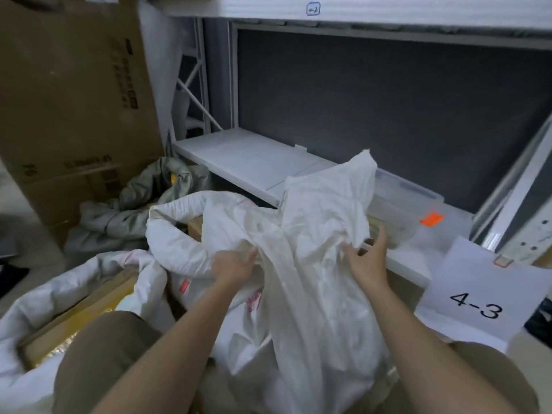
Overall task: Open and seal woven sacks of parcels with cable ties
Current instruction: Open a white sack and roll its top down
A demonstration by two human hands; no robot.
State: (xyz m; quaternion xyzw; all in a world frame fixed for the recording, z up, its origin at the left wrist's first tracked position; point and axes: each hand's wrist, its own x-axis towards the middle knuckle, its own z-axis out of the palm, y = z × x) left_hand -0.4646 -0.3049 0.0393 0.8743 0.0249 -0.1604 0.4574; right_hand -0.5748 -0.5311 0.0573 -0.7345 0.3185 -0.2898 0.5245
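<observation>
- The person is crouched over a white woven sack (pixel 313 264) in the lower middle of the frame, with its loose top fabric sticking up toward the centre.
- Left hand (pixel 236 265) has its grip clamped on a bunch of the sack's fabric just left of centre, fingers dug into the folds.
- Right hand (pixel 369 258) is at the sack's right edge; its fingers look spread and only touching the cloth, so that grip reads as apart, not pinching.
- The sack's mouth isn't gathered into a neck yet. The rolled rim (pixel 176 231) on the left is wide open and a brown parcel (pixel 195 228) peeks out inside it.
- No cable tie anywhere in view, neither in a hand nor on the sack. So sealing looks not started; this seems like the gathering-up stage, at best.
- A second white sack (pixel 59 294) at lower left is open too, with a yellowish parcel (pixel 71 321) showing, so that one's probably left to do as well.
- Around it: a big cardboard box (pixel 74 100) upper left, a grey crumpled bag (pixel 131 210) below it, a white shelf (pixel 245 156) behind, a clear plastic tub (pixel 403 204) with an orange tag (pixel 431 219), and a paper sign (pixel 481 294) reading 4-3 at right.
</observation>
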